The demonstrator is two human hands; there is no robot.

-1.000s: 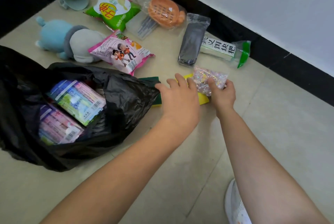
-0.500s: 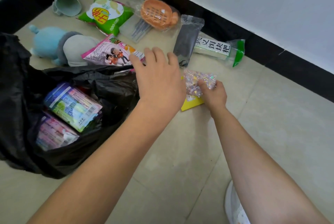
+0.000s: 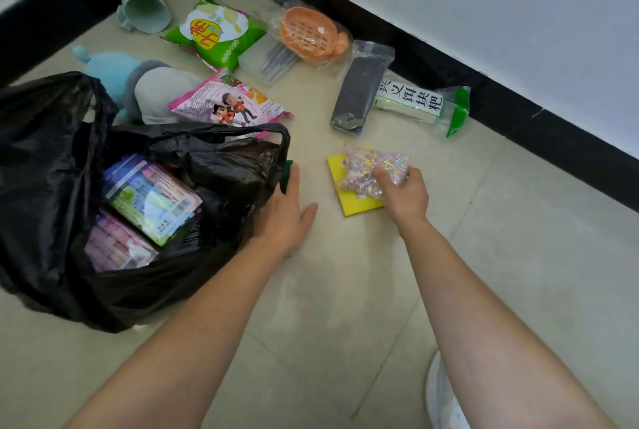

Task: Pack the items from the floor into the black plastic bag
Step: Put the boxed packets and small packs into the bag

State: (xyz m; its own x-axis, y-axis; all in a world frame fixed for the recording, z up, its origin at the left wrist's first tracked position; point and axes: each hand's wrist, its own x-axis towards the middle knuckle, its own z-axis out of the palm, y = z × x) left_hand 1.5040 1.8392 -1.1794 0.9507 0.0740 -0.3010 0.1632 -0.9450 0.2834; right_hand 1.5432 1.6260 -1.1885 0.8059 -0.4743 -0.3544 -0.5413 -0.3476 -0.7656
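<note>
Gripping glitter packet (image 3: 375, 165), right hand (image 3: 404, 197)

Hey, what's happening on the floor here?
A person is packing things into a black bag, which already holds some packets. The right hand pinches a glittery packet over a yellow pad. The left hand rests at the bag's rim; its grip is unclear. A plush toy and snacks wait on the floor.
</note>
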